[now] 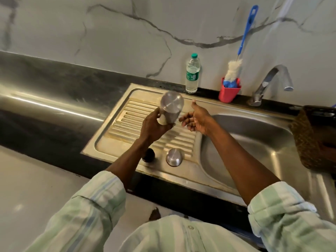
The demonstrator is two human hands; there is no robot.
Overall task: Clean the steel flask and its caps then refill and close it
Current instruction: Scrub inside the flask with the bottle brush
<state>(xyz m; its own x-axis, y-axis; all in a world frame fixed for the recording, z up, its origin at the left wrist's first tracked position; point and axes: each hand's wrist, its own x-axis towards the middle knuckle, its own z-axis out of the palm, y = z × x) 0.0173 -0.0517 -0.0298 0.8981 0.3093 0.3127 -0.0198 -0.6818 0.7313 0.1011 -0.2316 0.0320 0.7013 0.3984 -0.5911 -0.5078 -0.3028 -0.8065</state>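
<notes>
Over the ribbed drainboard of a steel sink [116, 142], a person's left hand [154, 127] grips the steel flask [171, 109] around its lower body, fingers curled about it, holding it tilted in the air with its blurred flat end toward the camera. The right hand [197, 119] hovers just beside it, thumb up and fingers loosely bent, holding nothing and not touching the flask. Two caps lie on the near edge of the drainboard: a steel cap [174, 157] resting dome-up, and a dark cap [148, 155] beside it, partly hidden by the left forearm. At the back of the bench [45, 84], against the marble wall, stand a plastic water bottle [192, 74] and a red cup [229, 92] holding a blue-handled bottle brush [241, 44]; the tap [272, 82] is set behind the basin and no water can be seen running. The flask appears to be mid-wash, though whether it is being shaken or drained cannot be told. To do this step well, the person would likely keep the firm wrap on the wet steel, bring the free hand onto the body for a second hold, work over the basin rather than the drainboard so spill falls clear, and keep the caps away from the edge.
</notes>
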